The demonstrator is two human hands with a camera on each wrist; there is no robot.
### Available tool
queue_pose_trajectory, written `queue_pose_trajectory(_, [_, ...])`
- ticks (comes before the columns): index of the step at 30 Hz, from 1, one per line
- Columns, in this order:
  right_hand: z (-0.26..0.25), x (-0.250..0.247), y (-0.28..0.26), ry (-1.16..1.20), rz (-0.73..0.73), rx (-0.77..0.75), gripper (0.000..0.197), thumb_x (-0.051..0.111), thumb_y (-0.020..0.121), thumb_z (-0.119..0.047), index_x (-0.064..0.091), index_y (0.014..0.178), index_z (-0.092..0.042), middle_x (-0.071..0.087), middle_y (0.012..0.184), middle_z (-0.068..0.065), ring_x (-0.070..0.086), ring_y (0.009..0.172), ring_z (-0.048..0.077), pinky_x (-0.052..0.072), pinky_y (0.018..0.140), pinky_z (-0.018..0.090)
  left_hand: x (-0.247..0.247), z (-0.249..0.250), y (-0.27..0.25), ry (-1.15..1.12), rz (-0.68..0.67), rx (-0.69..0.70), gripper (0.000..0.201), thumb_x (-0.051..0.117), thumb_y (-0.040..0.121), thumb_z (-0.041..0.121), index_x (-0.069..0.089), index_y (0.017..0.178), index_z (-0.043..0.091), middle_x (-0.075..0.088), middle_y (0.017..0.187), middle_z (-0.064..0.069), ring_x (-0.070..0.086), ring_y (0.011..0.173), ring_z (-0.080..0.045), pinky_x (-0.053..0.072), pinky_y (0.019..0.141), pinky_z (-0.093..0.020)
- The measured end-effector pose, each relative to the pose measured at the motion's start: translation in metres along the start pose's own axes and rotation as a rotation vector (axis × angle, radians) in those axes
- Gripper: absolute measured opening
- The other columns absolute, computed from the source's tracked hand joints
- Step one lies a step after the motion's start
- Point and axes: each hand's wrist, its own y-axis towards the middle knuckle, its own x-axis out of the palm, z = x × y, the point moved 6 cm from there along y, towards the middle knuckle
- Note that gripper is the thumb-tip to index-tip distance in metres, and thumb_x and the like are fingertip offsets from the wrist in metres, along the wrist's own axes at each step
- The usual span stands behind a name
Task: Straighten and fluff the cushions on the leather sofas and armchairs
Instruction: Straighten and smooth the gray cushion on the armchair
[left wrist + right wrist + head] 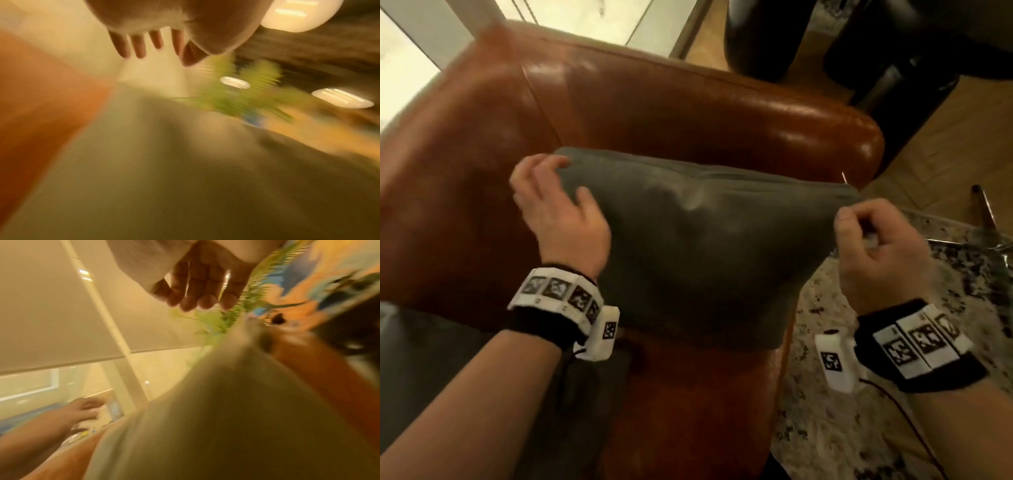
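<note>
A grey cushion (688,246) stands upright over the seat of a brown leather armchair (654,102). My left hand (558,185) lies on its upper left corner, fingers over the top edge and thumb on the front face. In the blurred left wrist view the fingers (139,48) are straight and spread above the cushion (185,178). My right hand (859,226) hovers at the upper right corner with fingers loosely curled. In the right wrist view this hand (195,300) holds nothing, and the cushion's pointed corner (252,324) sits just below the fingertips.
Black leather seats (859,41) stand beyond the armchair on wooden flooring (928,137). A speckled rug (842,394) lies to the right, with a chrome leg (986,219) on it. A pale window blind (51,313) and a green plant (236,94) are behind.
</note>
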Motion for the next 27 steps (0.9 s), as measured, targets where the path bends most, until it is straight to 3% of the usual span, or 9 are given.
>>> queue_pose_trajectory(3, [-0.038,0.045,0.046,-0.127,-0.209,-0.134,0.015,0.051,0.097,-0.027,0.06,0.091,-0.016,0.056,0.09,-0.001,0.05,0.088,0.013,0.04,0.079,0.025,0.038,0.076,-0.001,0.15,-0.385,0.443,0.044,0.043,0.092,0.035,0.044,0.133,0.02,0.04,0.142,-0.004,0.035,0.134,-0.021,0.02,0.117,-0.043])
queue_pose_trajectory(6, [-0.028,0.115,0.061,-0.42,-0.557,-0.058,0.039,0.043,0.098,-0.044,0.054,0.127,-0.02,0.054,0.128,0.003,0.046,0.123,0.021,0.038,0.104,0.037,0.096,0.096,-0.012,0.459,-0.727,0.662,0.06,0.025,0.098,0.048,0.028,0.148,0.018,0.028,0.156,-0.004,0.022,0.146,-0.022,0.008,0.121,-0.047])
queue_pose_trajectory(8, [-0.019,0.137,0.058,-0.599,-0.674,-0.069,0.044,0.038,0.099,-0.049,0.052,0.13,-0.022,0.058,0.128,0.003,0.051,0.122,0.025,0.037,0.102,0.041,0.117,0.091,-0.007,0.542,-0.824,0.739,0.06,0.022,0.098,0.051,0.029,0.147,0.017,0.035,0.152,-0.005,0.031,0.142,-0.024,0.015,0.119,-0.047])
queue_pose_trajectory(10, [-0.017,0.137,0.059,-0.583,-0.632,-0.081,0.032,0.039,0.1,-0.046,0.058,0.113,-0.024,0.065,0.108,-0.001,0.058,0.106,0.023,0.036,0.091,0.04,0.122,0.089,0.002,0.501,-0.833,0.739,0.045,0.027,0.099,0.047,0.039,0.132,0.02,0.05,0.132,-0.004,0.048,0.123,-0.025,0.031,0.106,-0.044])
queue_pose_trajectory(12, [-0.017,0.13,0.061,-0.511,-0.566,-0.099,0.024,0.041,0.1,-0.04,0.059,0.099,-0.024,0.065,0.094,-0.003,0.059,0.094,0.022,0.034,0.084,0.039,0.124,0.09,0.007,0.437,-0.82,0.717,0.027,0.032,0.099,0.041,0.043,0.115,0.022,0.054,0.115,-0.001,0.052,0.107,-0.024,0.035,0.093,-0.041])
queue_pose_trajectory(14, [-0.014,0.129,0.061,-0.47,-0.525,-0.124,0.022,0.043,0.1,-0.038,0.059,0.093,-0.024,0.063,0.087,-0.005,0.059,0.087,0.021,0.032,0.08,0.037,0.126,0.094,0.008,0.393,-0.807,0.72,0.019,0.035,0.099,0.038,0.042,0.107,0.022,0.055,0.108,0.0,0.052,0.101,-0.023,0.035,0.089,-0.04])
queue_pose_trajectory(17, [-0.009,0.131,0.058,-0.473,-0.539,-0.169,0.024,0.042,0.1,-0.041,0.061,0.098,-0.026,0.062,0.088,-0.008,0.058,0.087,0.018,0.028,0.075,0.033,0.128,0.09,0.01,0.362,-0.824,0.724,0.026,0.035,0.098,0.043,0.045,0.108,0.021,0.056,0.108,-0.001,0.053,0.101,-0.022,0.038,0.09,-0.039])
queue_pose_trajectory(22, [0.014,0.107,0.061,-0.606,-0.571,-0.15,0.046,0.03,0.097,-0.06,0.059,0.104,-0.025,0.064,0.094,-0.006,0.059,0.094,0.02,0.038,0.084,0.038,0.109,0.036,0.048,0.546,-0.824,0.659,0.033,0.031,0.097,0.048,0.048,0.109,0.022,0.055,0.113,-0.004,0.052,0.109,-0.027,0.036,0.094,-0.042])
queue_pose_trajectory(27, [0.012,0.09,0.068,-0.601,-0.499,-0.255,0.039,0.041,0.099,-0.051,0.054,0.078,-0.021,0.055,0.07,-0.006,0.059,0.066,0.021,0.032,0.061,0.029,0.114,0.047,0.053,0.506,-0.798,0.724,0.026,0.035,0.099,0.039,0.052,0.107,0.021,0.058,0.109,-0.005,0.053,0.108,-0.029,0.035,0.089,-0.044])
